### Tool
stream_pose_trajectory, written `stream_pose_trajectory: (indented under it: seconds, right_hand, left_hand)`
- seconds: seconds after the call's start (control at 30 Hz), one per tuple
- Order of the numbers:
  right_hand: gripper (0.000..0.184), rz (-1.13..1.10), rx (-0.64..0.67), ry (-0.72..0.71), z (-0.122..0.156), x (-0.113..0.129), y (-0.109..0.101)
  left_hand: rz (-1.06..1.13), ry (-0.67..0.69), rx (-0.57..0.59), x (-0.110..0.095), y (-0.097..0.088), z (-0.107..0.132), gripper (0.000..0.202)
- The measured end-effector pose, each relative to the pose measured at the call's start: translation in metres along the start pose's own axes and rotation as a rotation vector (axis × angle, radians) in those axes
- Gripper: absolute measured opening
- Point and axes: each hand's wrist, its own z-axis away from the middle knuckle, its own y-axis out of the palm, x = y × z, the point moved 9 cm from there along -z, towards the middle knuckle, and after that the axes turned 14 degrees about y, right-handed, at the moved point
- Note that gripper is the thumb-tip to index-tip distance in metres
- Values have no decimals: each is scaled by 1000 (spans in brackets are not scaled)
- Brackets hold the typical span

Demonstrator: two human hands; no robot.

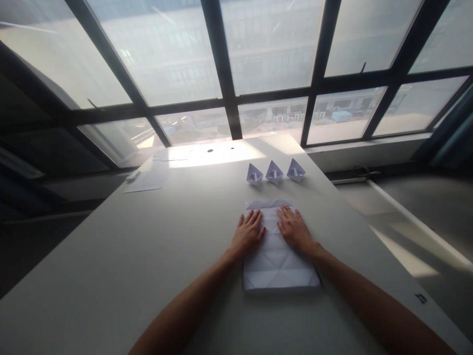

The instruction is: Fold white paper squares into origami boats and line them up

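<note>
A creased sheet of white paper (277, 266) lies on the white table in front of me, with crossing fold lines over its surface. Its far end shows a raised, wavy edge. My left hand (249, 230) rests flat on the paper's left side, fingers pointing away from me. On the right side, my right hand (294, 228) presses down with its fingers spread. Neither hand grasps anything. Just beyond the paper stand three folded paper boats, the left boat (254, 175), the middle boat (274, 172) and the right boat (295, 170), in a row.
Flat white sheets (148, 180) lie at the table's far left. The white table (166, 256) reaches to large dark-framed windows (273, 44). Sunlight falls across its far end. A small dark mark (421, 298) is near the right edge, with floor beyond.
</note>
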Motion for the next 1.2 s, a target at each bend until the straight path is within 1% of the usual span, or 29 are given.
stream_pose_trajectory:
  seconds: [0.13,0.27,0.83,0.93,1.0,1.1,1.2]
  right_hand:
    - [54,30,-30,88,-6,-16,-1]
    - [53,40,-52,121,-9,-26,-3]
    - [52,27,-56,126,-9,-25,-5]
    - [51,6,-81,86,-7,-18,-12]
    - [50,-22,-88,12,-4,-8,-17]
    - [50,-69,-18,-111,1,7,-15]
    - [52,-86,62,-137,4,11,-9]
  left_hand:
    - [0,-28,-4,2,-1,0,57]
    - [5,-40,-2,2,-1,0,57]
    - [2,-32,-16,2,-1,0,57]
    - [-1,-35,-17,3,0,-1,57]
    - [0,-34,-14,3,1,-1,57]
    - [5,-31,-12,3,1,-1,57]
    - [18,11,9,0,0,-1,59]
